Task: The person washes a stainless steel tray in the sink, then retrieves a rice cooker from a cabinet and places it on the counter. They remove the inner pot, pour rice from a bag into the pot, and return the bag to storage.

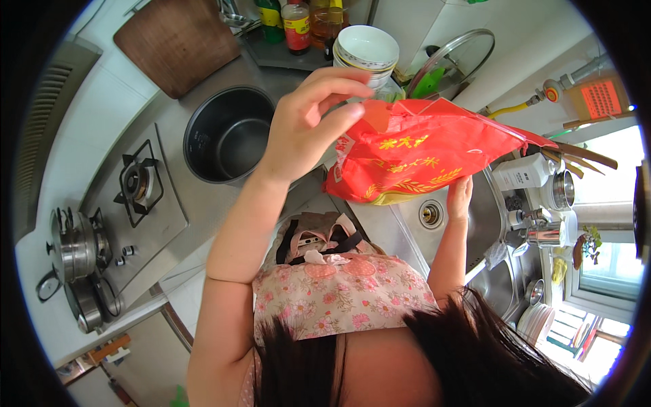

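Kitchen counter: red printed plastic bag (413, 152) held above black round inner pot (227, 136).
Bag's long axis left-right; left hand (308, 122) pinches its pot-side end; right hand (460, 197) props underneath.

Worn on the head, looking steeply down through a wide fisheye lens. Close above the raised left hand (305, 125) and red bag (420, 152); stove (139, 183) at left, sink (488, 217) at right, bowls (366, 49) far, straight edges bending toward the rim.
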Demonstrator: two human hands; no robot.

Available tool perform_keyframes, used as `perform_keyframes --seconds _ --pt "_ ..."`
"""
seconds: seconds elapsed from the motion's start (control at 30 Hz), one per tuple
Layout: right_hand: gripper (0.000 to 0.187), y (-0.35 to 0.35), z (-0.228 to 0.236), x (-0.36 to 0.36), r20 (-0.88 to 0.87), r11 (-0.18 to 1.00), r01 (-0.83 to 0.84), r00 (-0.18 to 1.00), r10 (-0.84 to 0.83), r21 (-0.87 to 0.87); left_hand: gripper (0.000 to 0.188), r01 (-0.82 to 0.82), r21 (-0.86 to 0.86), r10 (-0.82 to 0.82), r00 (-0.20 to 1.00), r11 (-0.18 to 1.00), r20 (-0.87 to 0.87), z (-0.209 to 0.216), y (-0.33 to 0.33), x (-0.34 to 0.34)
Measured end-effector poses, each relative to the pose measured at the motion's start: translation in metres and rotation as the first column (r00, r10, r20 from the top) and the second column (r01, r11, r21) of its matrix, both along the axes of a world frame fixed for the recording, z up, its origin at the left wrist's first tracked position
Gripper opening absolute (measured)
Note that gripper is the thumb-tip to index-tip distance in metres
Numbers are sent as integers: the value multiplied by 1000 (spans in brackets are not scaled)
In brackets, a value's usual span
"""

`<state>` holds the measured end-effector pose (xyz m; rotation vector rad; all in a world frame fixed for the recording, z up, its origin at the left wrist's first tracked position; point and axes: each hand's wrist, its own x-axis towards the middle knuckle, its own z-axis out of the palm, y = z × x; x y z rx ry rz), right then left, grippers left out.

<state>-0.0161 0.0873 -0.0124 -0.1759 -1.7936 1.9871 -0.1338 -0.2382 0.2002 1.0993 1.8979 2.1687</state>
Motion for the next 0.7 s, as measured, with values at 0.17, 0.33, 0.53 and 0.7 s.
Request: perform_keyframes --seconds 0.17,0.33,0.53,0.7 --pt "73 -5 -3 -11 -91 999 -41 995 38 -32 75 -183 -15 183 968 983 169 -129 -6 27" --pt "68 -19 35 -26 -188 970 16 980 -63 -243 110 -88 -169 132 952 982 275 -203 16 49" --pt "44 -55 94 -45 -126 971 222 964 -232 -92 102 -124 -167 162 957 978 239 -220 20 44" --pt "40 -108 139 -50 -204 966 257 946 -251 4 84 24 -42 -7 932 999 362 -229 12 39"
